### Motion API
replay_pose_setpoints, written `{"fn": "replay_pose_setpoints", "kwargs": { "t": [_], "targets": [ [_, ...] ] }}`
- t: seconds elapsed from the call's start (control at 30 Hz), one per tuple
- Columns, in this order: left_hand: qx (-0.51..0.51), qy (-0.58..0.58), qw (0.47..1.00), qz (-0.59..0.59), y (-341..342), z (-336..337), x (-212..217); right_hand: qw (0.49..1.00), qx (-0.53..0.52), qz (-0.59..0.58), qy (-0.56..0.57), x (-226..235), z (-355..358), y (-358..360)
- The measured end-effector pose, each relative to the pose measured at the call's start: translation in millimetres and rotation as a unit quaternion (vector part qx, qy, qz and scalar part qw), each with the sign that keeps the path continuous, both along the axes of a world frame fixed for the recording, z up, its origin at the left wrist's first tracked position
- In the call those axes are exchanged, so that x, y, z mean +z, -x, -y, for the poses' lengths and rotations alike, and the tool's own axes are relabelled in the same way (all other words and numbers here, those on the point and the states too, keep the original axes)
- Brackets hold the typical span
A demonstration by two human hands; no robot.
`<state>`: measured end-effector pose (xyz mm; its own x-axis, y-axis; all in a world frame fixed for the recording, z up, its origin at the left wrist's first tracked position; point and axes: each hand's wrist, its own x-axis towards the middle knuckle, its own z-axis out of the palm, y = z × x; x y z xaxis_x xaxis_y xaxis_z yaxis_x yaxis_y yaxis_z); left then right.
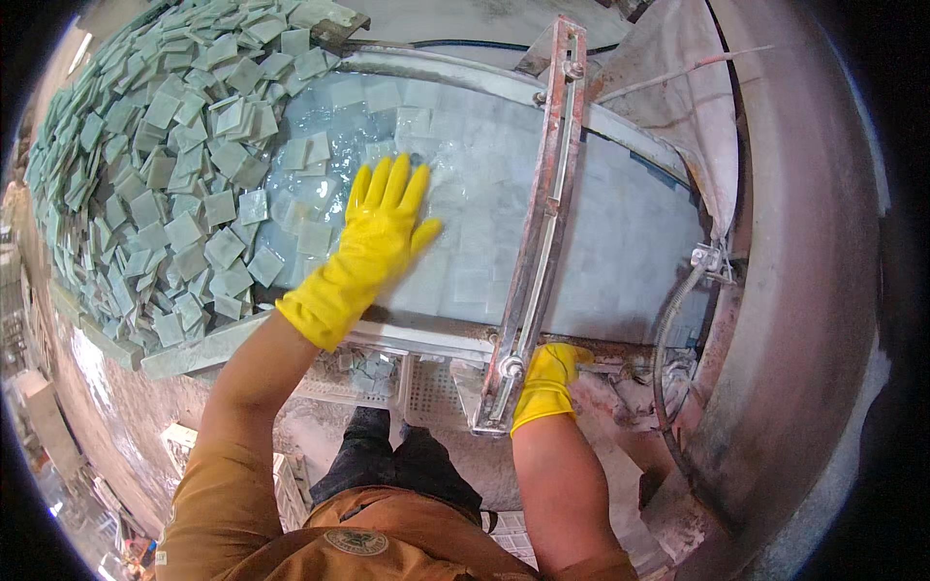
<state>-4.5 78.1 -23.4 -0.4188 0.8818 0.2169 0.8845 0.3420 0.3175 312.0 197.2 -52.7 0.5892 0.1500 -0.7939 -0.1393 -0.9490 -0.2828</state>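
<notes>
Setting: wet stone-cutting bench (620, 242) in a workshop, a pale slab scored into square tiles lying under running water; dusty floor and clutter far below at the left.
Left hand: left hand (383, 228) in a yellow rubber glove, fingers spread and flat, palm pressed on the wet cut tiles (465, 223); it grips nothing, it only bears down.
Right hand: right hand (549, 373) in a yellow glove, curled closed around the near end of the metal rail (542, 223), beside its round knob at the bench's near edge.
Rail: long axis runs from near to far across the slab, leaning slightly right at the far end; it lies just right of the left hand.
Key relation: the cut tiles lie directly under and to the far left of the left palm, between the rail and the heap; the left hand is the nearer one, the right is held apart by the rail.
Heap: loose pile of green-grey square tiles (165, 174) fills the left side, touching the slab's left edge.
Other: a flexible hose (668, 329) curves at the right.
</notes>
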Motion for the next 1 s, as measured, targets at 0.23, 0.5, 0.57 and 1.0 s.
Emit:
{"fn": "replay_pose_setpoints", "kwargs": {
  "t": [0.23, 0.5, 0.57, 1.0],
  "targets": [
    [0.034, -0.012, 0.999, 0.022, -20.3, -28.0, 10.5, 0.971, -0.096, 0.146, -0.165, -29.3, -6.5, -13.9],
    [0.05, -0.028, 0.998, -0.032, 33.6, -16.9, 17.7, 0.977, 0.012, 0.207, -0.05, -24.1, -0.7, -5.7],
    [0.084, -0.035, 0.995, -0.043, 54.4, -27.2, 3.8, 0.977, 0.038, 0.209, -0.034, -30.9, 2.0, -15.8],
    [0.069, 0.03, 0.997, 0.006, 14.1, -9.2, -3.3, 0.938, 0.237, 0.246, 0.06, -43.8, 8.5, -23.1]
  ]
}}
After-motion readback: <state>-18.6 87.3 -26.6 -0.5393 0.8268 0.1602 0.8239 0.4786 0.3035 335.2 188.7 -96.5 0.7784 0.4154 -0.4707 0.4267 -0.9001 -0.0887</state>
